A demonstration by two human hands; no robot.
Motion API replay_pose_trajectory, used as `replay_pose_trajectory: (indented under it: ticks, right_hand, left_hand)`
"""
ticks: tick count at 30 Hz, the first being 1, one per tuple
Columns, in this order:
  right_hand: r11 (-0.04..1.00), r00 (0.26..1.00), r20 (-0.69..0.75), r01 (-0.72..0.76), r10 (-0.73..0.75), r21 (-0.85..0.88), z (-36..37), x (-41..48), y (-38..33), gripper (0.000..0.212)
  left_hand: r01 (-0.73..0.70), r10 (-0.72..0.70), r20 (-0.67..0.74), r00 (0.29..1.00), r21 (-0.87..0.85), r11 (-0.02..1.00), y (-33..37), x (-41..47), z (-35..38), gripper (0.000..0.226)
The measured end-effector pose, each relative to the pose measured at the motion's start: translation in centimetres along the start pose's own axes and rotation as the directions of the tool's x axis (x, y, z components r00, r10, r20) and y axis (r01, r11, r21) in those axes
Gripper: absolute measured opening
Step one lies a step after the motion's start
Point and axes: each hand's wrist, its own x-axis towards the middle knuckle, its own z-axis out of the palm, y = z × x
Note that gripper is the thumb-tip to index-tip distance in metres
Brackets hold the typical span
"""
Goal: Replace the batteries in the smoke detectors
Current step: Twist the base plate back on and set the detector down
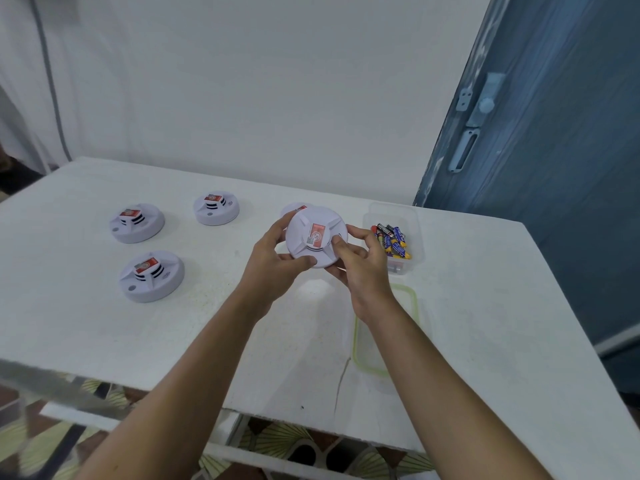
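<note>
A round white plastic smoke detector (316, 237) with a red label is raised off the white counter (242, 341) at the centre, tilted. Three like detectors (151, 276) sit flat on the left. A fifth detector (293, 209) is half hidden behind the raised one. Blue-and-yellow batteries (393, 240) lie heaped in a clear tub (417, 237) on the right.

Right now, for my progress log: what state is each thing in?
held detector: off the table, gripped by left hand and right hand.
far-left detector, back detector, near detector: resting on table, untouched.
hidden detector: mostly covered.
battery tub: open, holding batteries.
lid: off, flat on table.
</note>
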Motion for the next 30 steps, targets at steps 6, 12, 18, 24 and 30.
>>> replay_pose_trajectory:
  ticks: [6, 12, 18, 24, 30]
  right_hand:
    - [1.000, 1.000, 0.004, -0.012, 0.012, -0.002, -0.1, 0.0, 0.2, 0.026]
    - [0.993, 0.997, -0.034, -0.073, 0.070, -0.090, -0.4, 0.1, 1.3, 0.018]
    - [0.931, 0.982, -0.050, -0.186, 0.180, -0.315, -0.2, -0.2, 2.8, 0.033]
    - [0.875, 0.967, 0.021, -0.221, 0.254, -0.431, 1.1, -0.9, 3.1, 0.027]
    - [0.848, 0.947, 0.034, -0.271, 0.321, -0.457, 2.5, -1.2, 3.1, 0.038]
  left_hand:
    - [0.006, -0.006, 0.022, 1.000, 0.007, 1.000, -0.4, 0.2, -0.2, 0.073]
    - [0.078, -0.076, 0.064, 0.995, -0.029, 0.997, -1.4, 0.3, -1.1, 0.039]
    - [0.170, -0.158, -0.074, 0.985, 0.204, 0.964, -2.9, -0.1, -2.0, 0.024]
    - [0.217, -0.177, -0.135, 0.975, 0.405, 0.888, -3.7, -0.1, -2.7, 0.030]
    - [0.199, -0.151, -0.133, 0.980, 0.542, 0.816, -4.0, 0.7, -2.8, 0.035]
